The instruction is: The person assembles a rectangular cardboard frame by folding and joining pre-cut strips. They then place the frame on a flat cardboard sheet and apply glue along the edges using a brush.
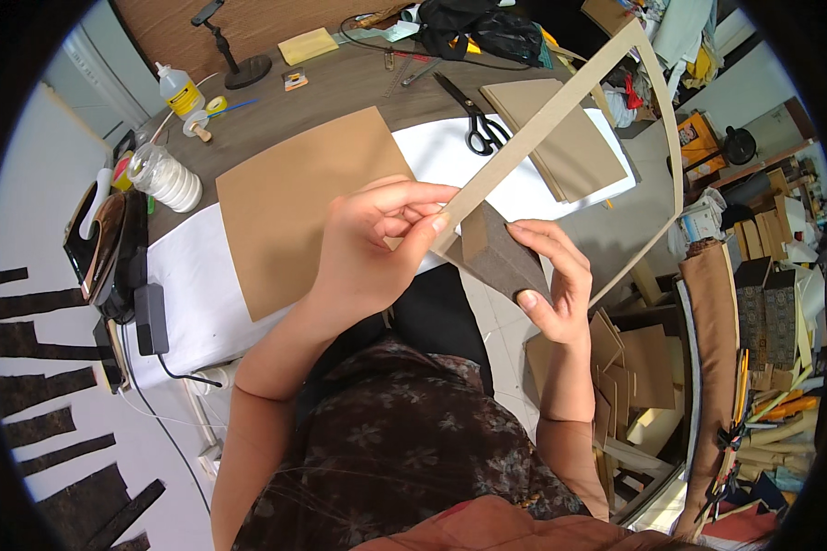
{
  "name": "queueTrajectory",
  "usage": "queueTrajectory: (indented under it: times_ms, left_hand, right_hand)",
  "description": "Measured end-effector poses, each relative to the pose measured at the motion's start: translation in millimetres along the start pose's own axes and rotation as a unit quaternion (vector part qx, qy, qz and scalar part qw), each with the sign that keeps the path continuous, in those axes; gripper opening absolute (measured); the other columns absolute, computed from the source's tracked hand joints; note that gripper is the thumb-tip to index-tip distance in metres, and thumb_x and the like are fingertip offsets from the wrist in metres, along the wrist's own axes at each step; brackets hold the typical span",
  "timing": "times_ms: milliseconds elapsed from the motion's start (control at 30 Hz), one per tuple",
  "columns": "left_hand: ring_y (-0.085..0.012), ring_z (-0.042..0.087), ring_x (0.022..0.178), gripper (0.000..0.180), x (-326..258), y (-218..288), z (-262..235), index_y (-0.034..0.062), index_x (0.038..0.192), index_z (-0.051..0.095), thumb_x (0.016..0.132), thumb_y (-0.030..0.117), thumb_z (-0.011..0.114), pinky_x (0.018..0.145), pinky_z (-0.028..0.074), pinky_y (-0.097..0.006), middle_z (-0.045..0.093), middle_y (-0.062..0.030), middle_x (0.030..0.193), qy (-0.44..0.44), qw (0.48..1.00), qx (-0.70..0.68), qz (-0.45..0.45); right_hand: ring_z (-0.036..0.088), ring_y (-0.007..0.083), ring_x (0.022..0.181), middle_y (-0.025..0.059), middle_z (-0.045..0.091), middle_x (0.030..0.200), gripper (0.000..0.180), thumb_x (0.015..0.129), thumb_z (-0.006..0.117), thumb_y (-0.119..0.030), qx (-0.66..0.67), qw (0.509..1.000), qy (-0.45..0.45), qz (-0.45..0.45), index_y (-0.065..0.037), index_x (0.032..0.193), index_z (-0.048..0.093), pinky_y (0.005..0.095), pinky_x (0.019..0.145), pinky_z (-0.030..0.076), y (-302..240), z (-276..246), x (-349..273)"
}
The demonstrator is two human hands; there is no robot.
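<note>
While the desk (331,92) is spreading from its far edge down toward the person's lap, a white sheet (184,266) is covering much of its near edge, and a large brown board (308,202) is lying over that sheet, left of the desk's middle. Above the near right corner of the desk, a thin tan frame (542,129) is hanging in the air, slanting upward and reaching out past the right edge. Behind it, a stack of boards (579,151) is resting toward the desk's right edge. The left hand (377,230) is pinching the frame between thumb and index finger, its other fingers curling inward. The right hand (560,285) is grasping a grey-brown block (510,253), thumb at the near end and fingers over the side; the block is sitting close under the frame, though whether the two are touching is hard to tell from this angle. Near the left edge, a clear ribbed bottle (165,179) is standing. Black scissors (475,110) are lying left of the stack, and a small yellow tape roll (216,106) is resting toward the far left corner.
</note>
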State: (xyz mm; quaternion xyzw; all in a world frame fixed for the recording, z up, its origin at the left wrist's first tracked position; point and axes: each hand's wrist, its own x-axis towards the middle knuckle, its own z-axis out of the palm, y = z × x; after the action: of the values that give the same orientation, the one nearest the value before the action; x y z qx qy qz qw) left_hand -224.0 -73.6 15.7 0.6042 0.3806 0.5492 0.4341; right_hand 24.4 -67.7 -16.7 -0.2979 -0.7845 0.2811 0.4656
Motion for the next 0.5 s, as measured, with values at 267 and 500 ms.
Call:
queueTrajectory:
  times_ms: [267, 500]
  left_hand:
    - [-0.0142, 0.068, 0.088, 0.023, 7.5, -2.3, 13.9, -0.0091, 0.111, 0.07, 0.09, -0.01, 0.064, 0.079, 0.059, -0.025, 0.063, -0.0088, 0.094, -0.032, 0.999, 0.003, -0.012]
    - [-0.0141, 0.067, 0.088, 0.022, 10.8, -4.2, 19.9, -0.0099, 0.11, 0.069, 0.089, -0.011, 0.062, 0.08, 0.058, -0.025, 0.064, -0.009, 0.094, -0.042, 0.999, -0.008, -0.007]
  right_hand:
    - [0.065, 0.0291, 0.101, 0.0215, 0.065, 0.114, 0.057, 0.076, 0.072, -0.03, 0.006, 0.999, 0.038, 0.003, 0.006, 0.12, 0.067, 0.0357, 0.086, 0.05, 8.1, 1.2, -11.8]
    - [0.064, 0.0272, 0.101, 0.0204, 0.064, 0.114, 0.056, 0.076, 0.073, -0.027, 0.015, 0.998, 0.065, 0.009, 0.007, 0.121, 0.067, 0.0349, 0.088, 0.049, 9.3, -0.5, -16.8]
